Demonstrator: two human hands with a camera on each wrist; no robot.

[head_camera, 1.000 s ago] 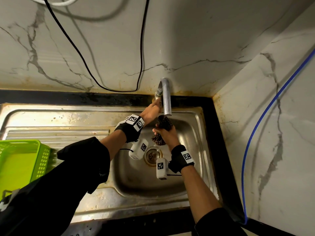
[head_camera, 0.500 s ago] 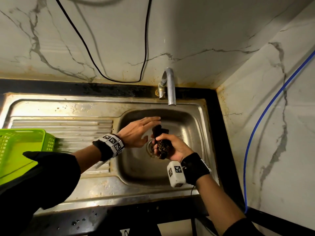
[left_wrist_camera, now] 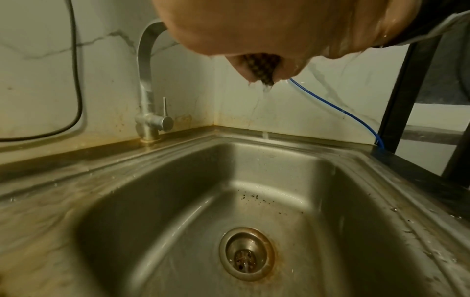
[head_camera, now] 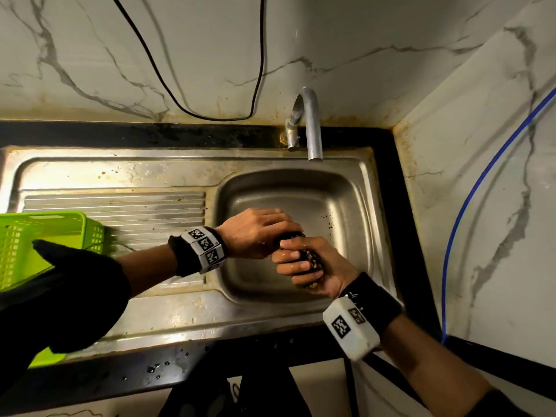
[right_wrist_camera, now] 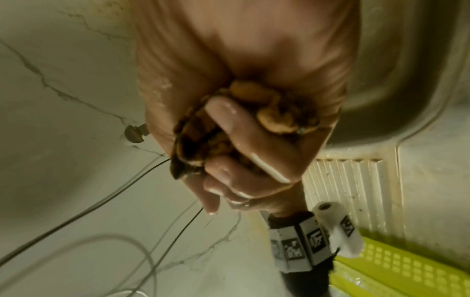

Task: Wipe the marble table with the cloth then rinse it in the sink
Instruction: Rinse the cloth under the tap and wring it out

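A dark, yellow-speckled cloth is bunched into a wad over the steel sink basin. My right hand grips its near end, fingers curled round it. My left hand wraps over its far end from the left. Both hands are wet. In the left wrist view the cloth pokes out between the palms and water streams from it toward the drain. In the right wrist view the cloth is squeezed tight among the fingers. No water runs from the tap spout.
The tap handle stands at the back rim. A green plastic basket sits on the ribbed drainboard at left. A black cable and a blue tube hang on the marble walls. A black counter edge frames the sink.
My left hand left the tap, swung open over the basin, then closed on the cloth. My right hand brought the cloth down from the spout toward the front of the basin.
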